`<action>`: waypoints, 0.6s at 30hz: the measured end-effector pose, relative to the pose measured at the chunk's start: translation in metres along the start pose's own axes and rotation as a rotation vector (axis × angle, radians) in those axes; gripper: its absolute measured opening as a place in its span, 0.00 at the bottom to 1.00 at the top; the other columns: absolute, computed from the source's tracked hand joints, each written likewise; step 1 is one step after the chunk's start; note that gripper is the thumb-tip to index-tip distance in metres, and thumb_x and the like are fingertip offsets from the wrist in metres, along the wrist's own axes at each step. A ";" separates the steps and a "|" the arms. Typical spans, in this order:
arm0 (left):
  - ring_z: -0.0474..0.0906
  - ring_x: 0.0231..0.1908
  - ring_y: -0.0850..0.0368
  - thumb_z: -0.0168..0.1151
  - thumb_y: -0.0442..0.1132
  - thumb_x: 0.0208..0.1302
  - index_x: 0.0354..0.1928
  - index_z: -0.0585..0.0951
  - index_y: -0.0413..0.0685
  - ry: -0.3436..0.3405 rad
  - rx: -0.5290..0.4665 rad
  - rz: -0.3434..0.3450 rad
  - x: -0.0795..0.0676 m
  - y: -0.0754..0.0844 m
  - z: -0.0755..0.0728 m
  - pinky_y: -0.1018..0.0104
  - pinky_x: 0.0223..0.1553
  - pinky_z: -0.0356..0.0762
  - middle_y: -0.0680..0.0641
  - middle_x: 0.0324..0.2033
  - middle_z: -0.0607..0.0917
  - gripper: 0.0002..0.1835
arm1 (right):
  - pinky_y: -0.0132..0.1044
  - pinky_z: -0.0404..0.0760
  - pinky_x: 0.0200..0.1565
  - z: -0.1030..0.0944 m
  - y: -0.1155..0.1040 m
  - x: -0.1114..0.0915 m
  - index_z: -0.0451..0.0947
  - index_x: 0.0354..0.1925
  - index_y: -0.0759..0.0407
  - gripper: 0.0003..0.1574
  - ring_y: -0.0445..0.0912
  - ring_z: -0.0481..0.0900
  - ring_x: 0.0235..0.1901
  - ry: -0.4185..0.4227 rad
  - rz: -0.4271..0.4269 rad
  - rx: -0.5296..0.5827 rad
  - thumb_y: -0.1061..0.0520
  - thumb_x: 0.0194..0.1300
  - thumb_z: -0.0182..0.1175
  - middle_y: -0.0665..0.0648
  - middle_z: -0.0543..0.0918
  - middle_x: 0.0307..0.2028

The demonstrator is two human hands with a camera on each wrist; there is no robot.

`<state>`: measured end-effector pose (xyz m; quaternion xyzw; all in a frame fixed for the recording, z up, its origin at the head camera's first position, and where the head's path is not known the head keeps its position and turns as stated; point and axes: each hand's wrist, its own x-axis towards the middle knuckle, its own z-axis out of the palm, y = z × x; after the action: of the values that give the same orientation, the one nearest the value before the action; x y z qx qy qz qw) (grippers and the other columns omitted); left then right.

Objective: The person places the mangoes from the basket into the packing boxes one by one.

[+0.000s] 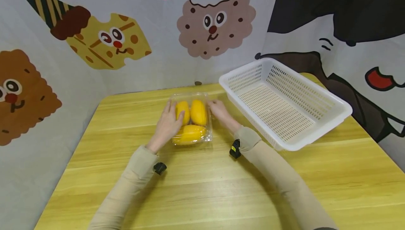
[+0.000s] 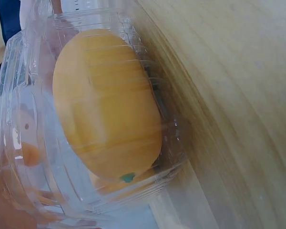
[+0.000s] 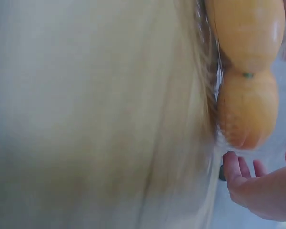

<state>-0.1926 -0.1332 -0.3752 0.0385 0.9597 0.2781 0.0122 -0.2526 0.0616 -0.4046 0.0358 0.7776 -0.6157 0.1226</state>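
A clear plastic clamshell box (image 1: 209,131) lies on the table with three yellow mangoes inside. Two mangoes (image 1: 198,112) stand side by side at the back, and one mango (image 1: 190,133) lies crosswise in front. My left hand (image 1: 168,124) rests along the box's left side, fingers extended and thumb over the top. At the right edge is my right hand (image 1: 219,111), its fingertips close to the plastic. In the right wrist view, this hand (image 3: 262,188) has loosely bent fingers beside a mango (image 3: 249,109). The left wrist view shows the front mango (image 2: 107,105) through ridged plastic.
A white slotted plastic basket (image 1: 284,142) stands right of the box, near my right forearm. Behind the wooden table (image 1: 202,187) hangs a cloth (image 1: 158,75) printed with cartoon food. Each wrist carries a small black camera.
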 end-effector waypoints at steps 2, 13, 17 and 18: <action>0.47 0.73 0.38 0.40 0.54 0.73 0.73 0.52 0.40 0.001 0.001 -0.001 0.000 0.000 0.000 0.42 0.72 0.53 0.39 0.75 0.42 0.35 | 0.40 0.78 0.44 -0.002 0.001 -0.009 0.68 0.60 0.67 0.27 0.47 0.72 0.40 -0.018 -0.010 -0.030 0.48 0.73 0.44 0.61 0.76 0.46; 0.48 0.73 0.37 0.41 0.53 0.73 0.73 0.52 0.39 0.009 0.002 0.009 -0.001 0.000 0.001 0.42 0.71 0.55 0.37 0.75 0.43 0.35 | 0.41 0.83 0.50 -0.012 0.016 -0.064 0.68 0.57 0.70 0.29 0.54 0.81 0.47 -0.199 0.056 -0.143 0.47 0.74 0.43 0.67 0.78 0.51; 0.48 0.73 0.38 0.41 0.53 0.73 0.73 0.52 0.39 0.007 -0.001 0.010 0.000 0.000 0.000 0.43 0.72 0.54 0.38 0.75 0.42 0.35 | 0.41 0.85 0.46 -0.018 0.017 -0.076 0.73 0.50 0.72 0.27 0.50 0.82 0.39 -0.289 0.093 -0.140 0.48 0.74 0.45 0.64 0.82 0.42; 0.47 0.73 0.37 0.41 0.53 0.73 0.73 0.52 0.39 0.007 -0.001 0.013 0.000 0.000 0.000 0.43 0.72 0.54 0.37 0.75 0.42 0.35 | 0.41 0.85 0.45 -0.019 0.017 -0.079 0.73 0.49 0.72 0.26 0.50 0.82 0.38 -0.316 0.097 -0.137 0.49 0.73 0.45 0.64 0.82 0.40</action>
<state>-0.1923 -0.1329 -0.3752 0.0436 0.9593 0.2790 0.0069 -0.1757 0.0919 -0.3982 -0.0324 0.7861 -0.5526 0.2750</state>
